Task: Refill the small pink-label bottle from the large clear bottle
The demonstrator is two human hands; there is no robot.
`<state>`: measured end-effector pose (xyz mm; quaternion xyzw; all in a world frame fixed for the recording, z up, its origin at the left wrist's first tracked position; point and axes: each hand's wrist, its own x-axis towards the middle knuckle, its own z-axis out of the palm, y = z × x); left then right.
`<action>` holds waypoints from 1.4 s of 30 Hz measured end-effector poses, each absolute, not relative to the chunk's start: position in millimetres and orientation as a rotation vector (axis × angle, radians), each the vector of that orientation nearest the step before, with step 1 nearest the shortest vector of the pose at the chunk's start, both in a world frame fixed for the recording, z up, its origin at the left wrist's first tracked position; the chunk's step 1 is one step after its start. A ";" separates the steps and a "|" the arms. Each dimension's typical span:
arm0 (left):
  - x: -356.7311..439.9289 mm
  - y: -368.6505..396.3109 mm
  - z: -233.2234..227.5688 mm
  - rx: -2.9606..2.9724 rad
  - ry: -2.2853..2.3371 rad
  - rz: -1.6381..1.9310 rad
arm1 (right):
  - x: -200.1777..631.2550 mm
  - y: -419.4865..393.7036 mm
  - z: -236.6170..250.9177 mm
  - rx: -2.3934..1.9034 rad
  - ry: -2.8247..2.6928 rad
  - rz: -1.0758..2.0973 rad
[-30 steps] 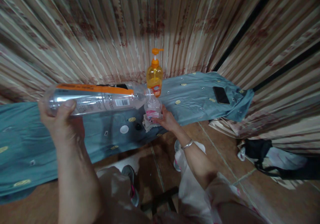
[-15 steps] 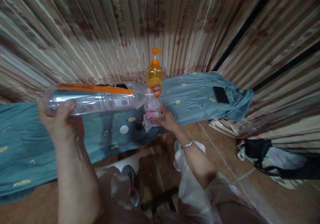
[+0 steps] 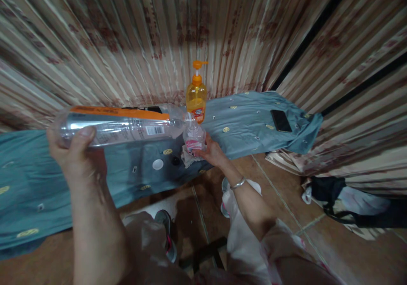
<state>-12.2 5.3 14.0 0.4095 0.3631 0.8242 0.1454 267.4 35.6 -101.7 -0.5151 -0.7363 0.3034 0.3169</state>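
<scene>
left hand (image 3: 74,151): grips base of big bottle (image 3: 117,126), tipped sideways, left-centre frame
right hand (image 3: 212,151): clasps small bottle (image 3: 193,137) upright on blue cloth (image 3: 251,124), centre frame
mouths: touching
risk: big bottle wobbles, liquid spills onto cloth
behind: pump bottle (image 3: 196,94), phone (image 3: 281,120)

At frame centre, the big bottle (image 3: 121,126) lies sideways above the worktop (image 3: 248,124), its mouth touching the small bottle (image 3: 194,137) standing on a cloth (image 3: 188,160). The pump bottle (image 3: 196,94) stands just behind. The phone (image 3: 281,121) lies far right; two caps (image 3: 158,164) lie lower left of the small bottle.
</scene>
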 end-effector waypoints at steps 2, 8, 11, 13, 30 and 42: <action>-12.1 5.2 14.2 1.171 0.999 2.383 | 267.5 35.6 -101.9 -1.353 -1.942 0.795; -12.1 5.0 14.4 1.185 1.048 2.373 | 267.5 35.0 -101.4 -1.361 -1.940 0.785; -12.7 5.2 14.2 1.165 0.996 2.384 | 267.4 34.9 -100.8 -1.343 -1.947 0.783; -13.4 5.3 13.7 1.166 0.975 2.384 | 267.3 34.9 -100.6 -1.334 -1.946 0.783; -17.7 6.1 9.1 1.195 0.981 2.382 | 266.8 35.8 -102.8 -1.366 -1.950 0.797; -19.4 4.3 11.1 1.170 0.993 2.389 | 266.7 35.2 -100.4 -1.352 -1.935 0.808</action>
